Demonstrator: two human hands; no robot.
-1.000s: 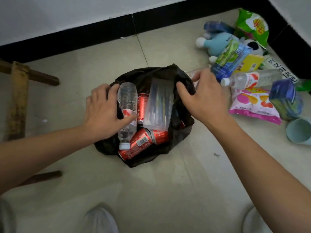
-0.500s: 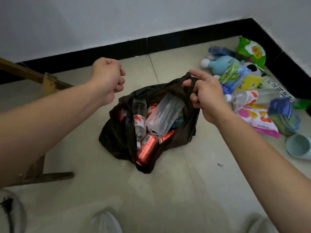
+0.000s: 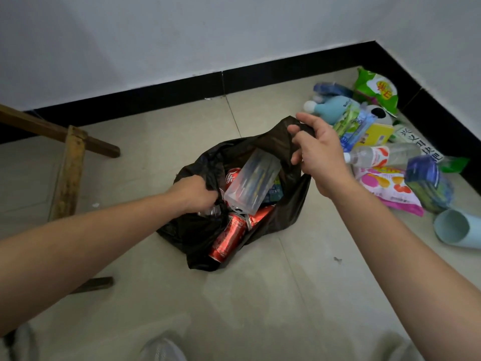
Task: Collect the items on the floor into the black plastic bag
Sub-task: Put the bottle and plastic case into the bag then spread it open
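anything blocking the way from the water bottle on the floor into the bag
Mostly the right hand, which grips the bag's rim between the water bottle and the opening. A clear plastic box inside also fills part of the mouth.

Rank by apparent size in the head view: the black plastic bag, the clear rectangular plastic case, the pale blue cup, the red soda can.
1. black plastic bag
2. clear rectangular plastic case
3. pale blue cup and red soda can: too alike to rank, the cup partly cut off.
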